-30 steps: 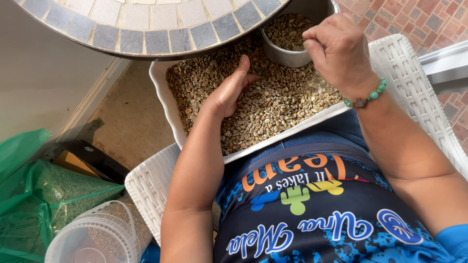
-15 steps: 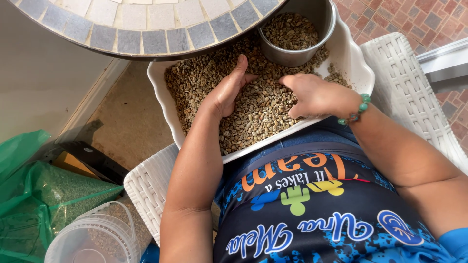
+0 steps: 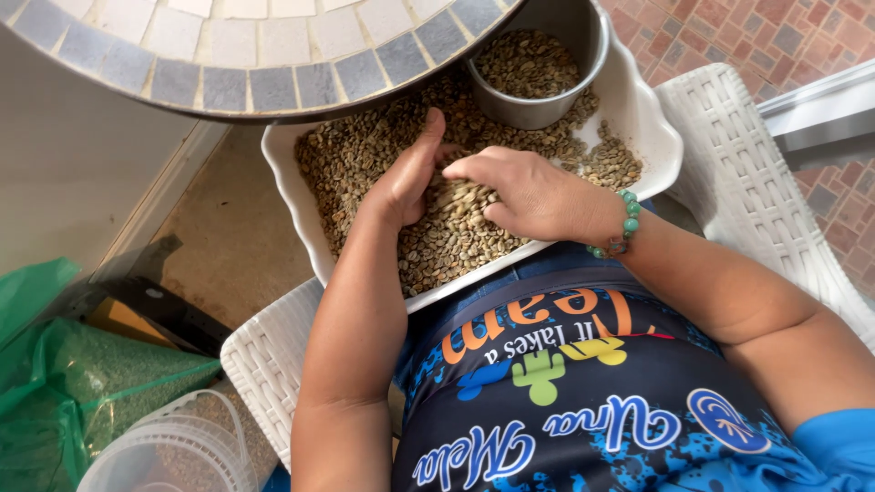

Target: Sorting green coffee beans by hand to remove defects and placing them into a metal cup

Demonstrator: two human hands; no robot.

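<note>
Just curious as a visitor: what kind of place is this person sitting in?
Probably a home patio or terrace. The floor is reddish brick paving, the seat is a white woven wicker chair, and a round mosaic-tiled table overhangs the white tray of pale beans.

A: Bright, soft daylight; the mosaic table [image 3: 255, 46] at twelve o'clock shades the white tray [image 3: 656, 137] beneath.

B: Focus is sharp centrally. Edges bend slightly; the plastic bucket [image 3: 173, 451] at seven o'clock looks soft.

Matt beans, glossy dish, dull metal

We see dry matt beans [image 3: 456, 232] in a smooth glazed white tray [image 3: 649, 118], a brushed metal cup [image 3: 538, 109], woven plastic chair [image 3: 729, 155].
</note>
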